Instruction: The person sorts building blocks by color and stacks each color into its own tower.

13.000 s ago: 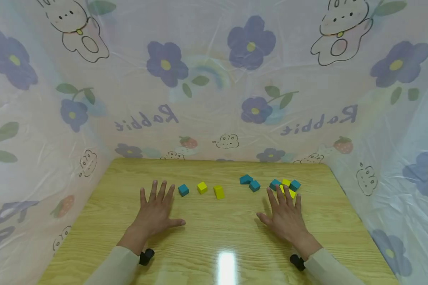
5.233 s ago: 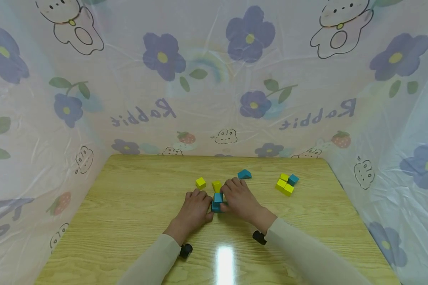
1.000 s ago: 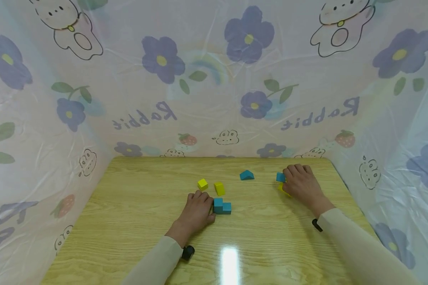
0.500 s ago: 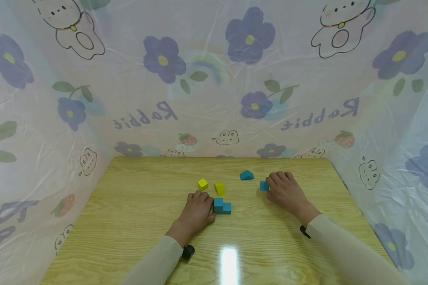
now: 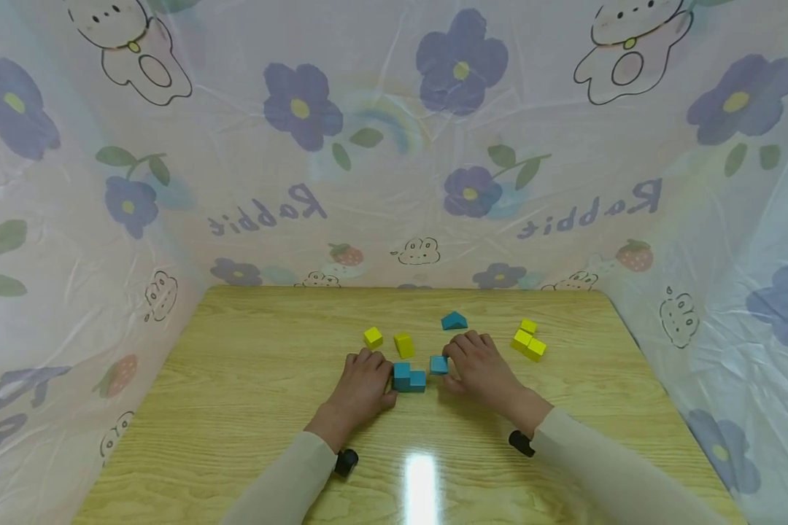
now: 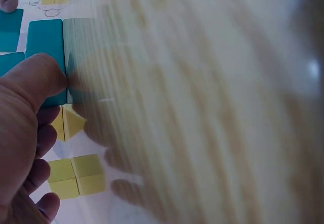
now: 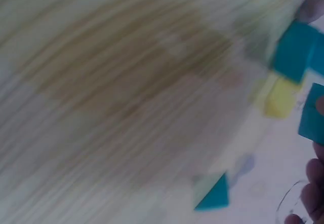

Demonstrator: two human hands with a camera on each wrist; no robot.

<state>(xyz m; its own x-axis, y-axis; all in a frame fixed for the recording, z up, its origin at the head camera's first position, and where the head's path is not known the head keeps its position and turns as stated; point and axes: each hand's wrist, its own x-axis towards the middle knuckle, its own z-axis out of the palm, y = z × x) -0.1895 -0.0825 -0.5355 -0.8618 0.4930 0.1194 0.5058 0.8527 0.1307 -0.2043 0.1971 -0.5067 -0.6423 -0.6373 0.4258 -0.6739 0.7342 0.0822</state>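
Note:
In the head view, my left hand [image 5: 359,390] is at the left side of a small group of blue blocks: a taller blue column [image 5: 402,375] with a lower blue block [image 5: 417,381] against its right side. The left wrist view has the thumb lying over the column's near face [image 6: 46,36], fingers curled behind. My right hand [image 5: 486,373] pinches a blue cube [image 5: 438,365] between thumb and fingers, a short gap right of the group. That same cube [image 7: 310,116] shows at the right edge of the right wrist view.
Behind the group lie a yellow cube [image 5: 373,337] and a yellow block with a sloping top [image 5: 403,345]. A blue triangular block [image 5: 454,321] is farther back. Several yellow cubes [image 5: 528,340] cluster at the right on the wooden table [image 5: 249,321]. Patterned sheeting [image 5: 381,168] encloses the sides and back.
My right hand has taken the blue cube from the yellow cluster and carried it left and nearer, towards the blue group. My left hand has stayed at the column.

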